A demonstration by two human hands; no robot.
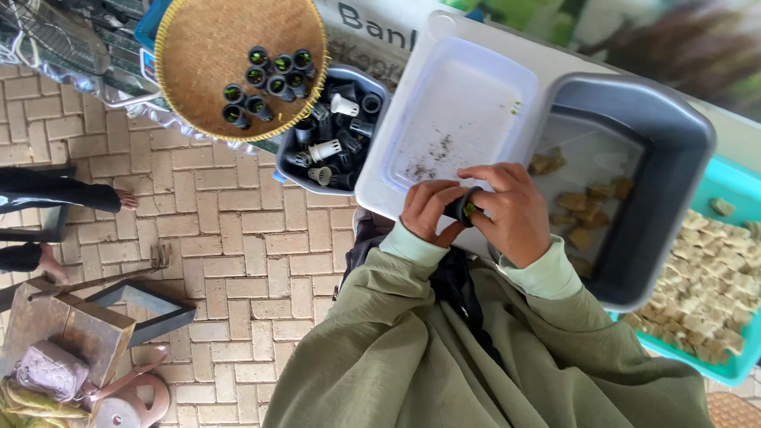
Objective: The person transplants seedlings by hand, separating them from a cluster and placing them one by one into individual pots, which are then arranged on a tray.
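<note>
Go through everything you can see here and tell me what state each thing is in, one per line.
Left hand: gripping the small black pot.
Right hand: gripping the same pot.
Black pot: held up, something green inside.
White tray: nearly bare, dark crumbs.
Grey tub: a few brown cubes inside.
Woven tray: nine filled pots, upright.
Grey bin: heaped with jumbled pots.
Teal crate: full of cubes.

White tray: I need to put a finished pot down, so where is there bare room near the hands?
The shallow white plastic tray is bare apart from crumbs. Crowded: the round woven basket's right side, the small grey tub of net pots, and the large grey bin holding brown cubes.
</note>
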